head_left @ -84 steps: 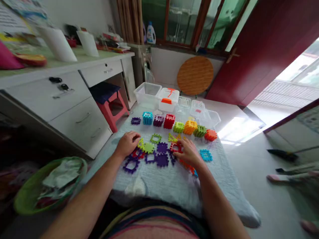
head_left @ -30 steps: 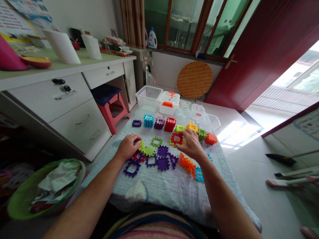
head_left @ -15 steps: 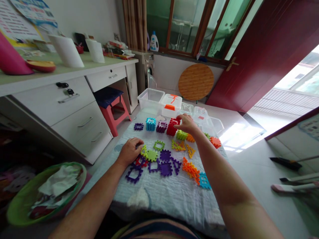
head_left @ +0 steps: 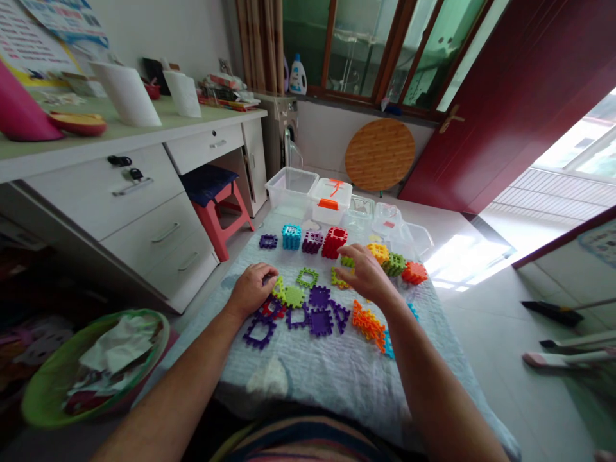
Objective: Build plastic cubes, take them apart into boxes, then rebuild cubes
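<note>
Toy interlocking pieces lie on a pale blue quilt. A far row holds a blue cube, a purple cube, a red cube, a yellow-orange cube, a green cube and an orange cube. My left hand rests curled on flat pieces beside a lime tile; what it grips is hidden. My right hand hovers with loose, spread fingers just in front of the red cube, holding nothing. Purple tiles and an orange stack lie nearer me.
Clear bins and a white box with an orange handle stand beyond the quilt. A white desk with drawers and a red stool are on the left. A green basket sits at the lower left.
My right hand lifted a red flat piece from the pile, carried it to the red cube, and has come back toward me without it. My left hand stayed put.
</note>
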### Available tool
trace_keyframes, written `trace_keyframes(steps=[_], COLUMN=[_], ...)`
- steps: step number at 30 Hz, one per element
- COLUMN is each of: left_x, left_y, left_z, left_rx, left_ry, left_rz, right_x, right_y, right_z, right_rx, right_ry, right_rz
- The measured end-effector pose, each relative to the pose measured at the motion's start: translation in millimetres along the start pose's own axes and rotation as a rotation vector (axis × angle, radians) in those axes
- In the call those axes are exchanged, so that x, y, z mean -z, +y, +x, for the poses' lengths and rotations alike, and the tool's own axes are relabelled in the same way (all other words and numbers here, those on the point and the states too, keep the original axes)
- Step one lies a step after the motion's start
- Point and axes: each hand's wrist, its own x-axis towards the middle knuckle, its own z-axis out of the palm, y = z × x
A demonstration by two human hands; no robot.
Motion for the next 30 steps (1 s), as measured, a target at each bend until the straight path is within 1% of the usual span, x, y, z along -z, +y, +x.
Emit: trace_keyframes(steps=[3, 5, 8, 11, 15, 18, 20, 22, 25, 28, 30], left_x=[0, 1, 1, 2, 3, 3, 3, 3, 2, 3, 4], left_y=[2, 3, 4, 5, 6, 7, 7, 6, 5, 5, 6], left_z=[-1, -1, -1, -2, -1, -1, -1, -1, -2, -2, -3], left_rx=[-0.013, -0.015, -0.013, -0.021, -0.022, -0.02, -0.02, -0.014, -0.003, 0.001, -0.008], left_ry=[-0.005, -0.018, -0.027, -0.028, -0.034, -0.038, -0.039, -0.038, -0.04, -0.056, -0.088], left_rz=[0.003, 0.007, 0.013, 0.01, -0.001, -0.003, -0.007, -0.012, -0.021, -0.05, -0.085], right_x=[-18, -33, -55, -70, -76, -76, -75, -75, -73, -72, -73], right_y=[-19, -29, -37, -40, -39, -36, -34, -31, -25, -18, -11], right_z=[-31, -41, -41, -33, -29, -32, -35, -38, -40, -41, -42], right_rx=[0.024, 0.041, 0.066, 0.063, 0.042, 0.024, 0.014, 0.027, 0.025, -0.095, -0.179], right_ry=[-0.127, -0.162, -0.172, -0.184, -0.217, -0.208, -0.183, -0.132, 0.033, 0.214, 0.249], right_rz=[0.031, 0.012, -0.026, -0.064, -0.115, -0.146, -0.14, -0.08, 0.118, 0.329, 0.422])
